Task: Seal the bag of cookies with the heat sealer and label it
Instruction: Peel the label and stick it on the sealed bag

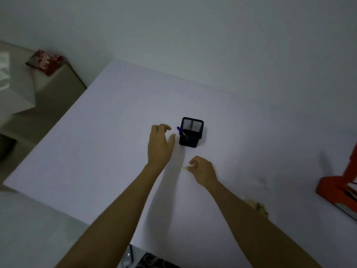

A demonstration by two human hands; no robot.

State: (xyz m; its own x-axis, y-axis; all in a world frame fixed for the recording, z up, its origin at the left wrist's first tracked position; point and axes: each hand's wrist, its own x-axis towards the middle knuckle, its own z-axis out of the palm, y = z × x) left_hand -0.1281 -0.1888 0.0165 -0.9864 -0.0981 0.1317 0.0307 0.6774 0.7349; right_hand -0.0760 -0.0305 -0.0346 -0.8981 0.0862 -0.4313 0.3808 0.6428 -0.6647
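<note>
**Head view: one hand goes for the pen, the other holds a tiny label**

The head camera looks down on a big white table (108,144). In the middle stands a black mesh pen cup (190,132). A pen with a blue cap (179,130) pokes out of its left side.

The left hand (159,144) is just beside the cup. Its fingers are loose and a little spread, and they hold nothing. The thumb points at the pen. My guess is that the hand is there to take the pen, because a label needs writing on.

The right hand (202,170) is nearer the person. Its thumb and first finger pinch a small pale strip (181,168), which lies low over the table or on it; I cannot tell which. It is likely the label or a bit of tape, but it is too small to be sure. Holding it there keeps it ready and flat for the pen.

The bag of cookies (257,206) is hard to see. A small tan lump shows by the right arm, and most of it is hidden, so I only think that is the bag. The red heat sealer (334,185) sits at the right edge of the table, well apart from both hands, with its arm up.

It looks like the labelling part is going on now.

Off the table, at the far left, a red packet (45,61) lies on a beige box (56,89).
</note>
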